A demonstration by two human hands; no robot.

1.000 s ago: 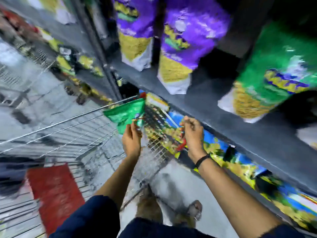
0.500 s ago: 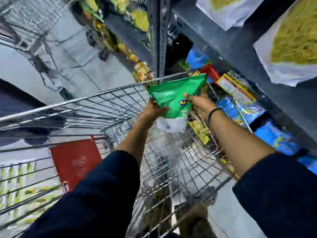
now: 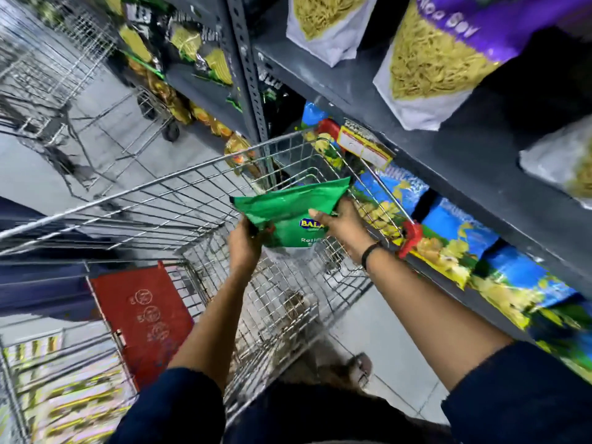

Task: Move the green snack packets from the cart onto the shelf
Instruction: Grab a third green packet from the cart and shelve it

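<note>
A green snack packet (image 3: 285,208) with a clear bottom window is held above the wire cart (image 3: 166,190). My left hand (image 3: 244,243) grips its left lower edge. My right hand (image 3: 341,224) grips its right side, thumb on the front. The cart's basket below looks bare wire. The dark grey shelf (image 3: 426,145) runs along the right, with purple and white snack packets (image 3: 435,59) standing on it.
A red flap (image 3: 141,318) sits at the cart's near end. Blue and yellow packets (image 3: 455,248) fill the lower shelf on the right. A shelf upright (image 3: 246,68) stands beyond the cart. Other wire carts (image 3: 64,91) stand on the grey floor at the left. My foot (image 3: 358,368) shows below.
The view has tilted down from the shelf toward the cart. My right hand has joined my left on the green packet, and the two now hold it over the basket.
</note>
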